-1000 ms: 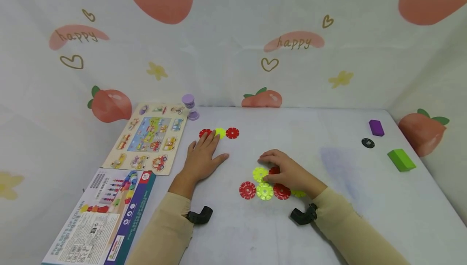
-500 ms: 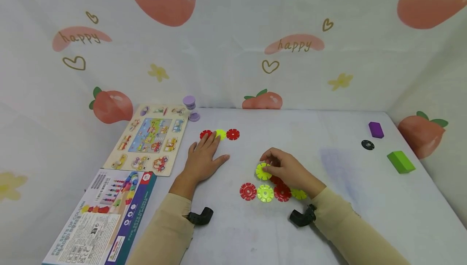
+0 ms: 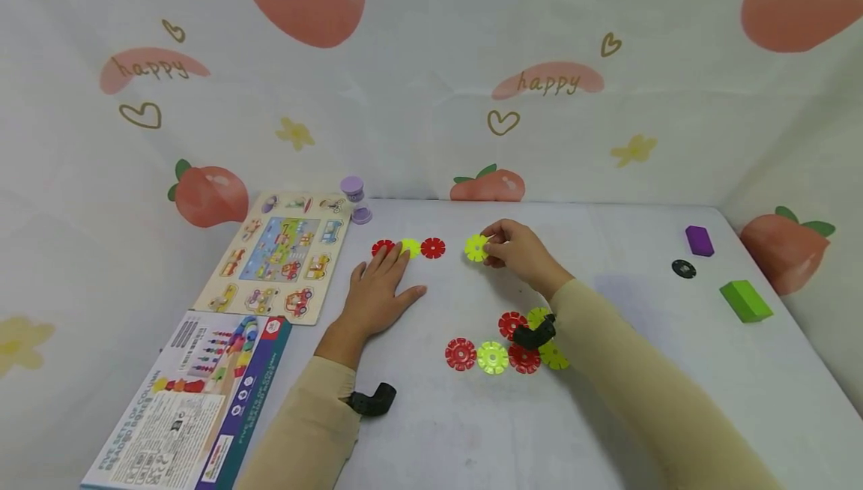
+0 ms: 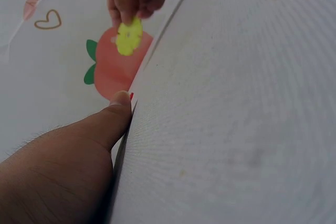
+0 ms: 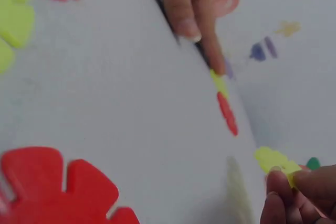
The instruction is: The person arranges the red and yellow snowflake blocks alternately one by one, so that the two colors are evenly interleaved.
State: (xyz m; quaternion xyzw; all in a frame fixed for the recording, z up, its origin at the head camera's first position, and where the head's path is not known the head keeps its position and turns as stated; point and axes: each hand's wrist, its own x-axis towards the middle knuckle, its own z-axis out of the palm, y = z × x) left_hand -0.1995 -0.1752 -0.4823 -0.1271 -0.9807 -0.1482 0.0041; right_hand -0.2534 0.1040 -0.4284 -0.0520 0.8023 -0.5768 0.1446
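Note:
My right hand (image 3: 515, 246) pinches a yellow notched disc (image 3: 476, 248) between thumb and fingers, held above the table, right of a short row. That row has a red disc (image 3: 382, 248), a yellow disc (image 3: 410, 248) and another red disc (image 3: 433, 248). My left hand (image 3: 374, 295) lies with straight fingers, its fingertips on the left red and the yellow disc. The left wrist view shows the held yellow disc (image 4: 129, 36) hanging from the right fingers. Nearer me lie several more discs, such as a red disc (image 3: 461, 354) and a yellow disc (image 3: 493, 357), some partly behind the right wrist.
A wooden picture puzzle (image 3: 283, 250) and a printed box (image 3: 182, 400) lie at left, with a small purple tub (image 3: 353, 189) behind. At right are a purple block (image 3: 699, 240), a black round chip (image 3: 684, 269) and a green block (image 3: 745, 301).
My right hand has picked up the yellow disc from the near group and carried it away from me, toward the far row. The left hand has stayed in place.

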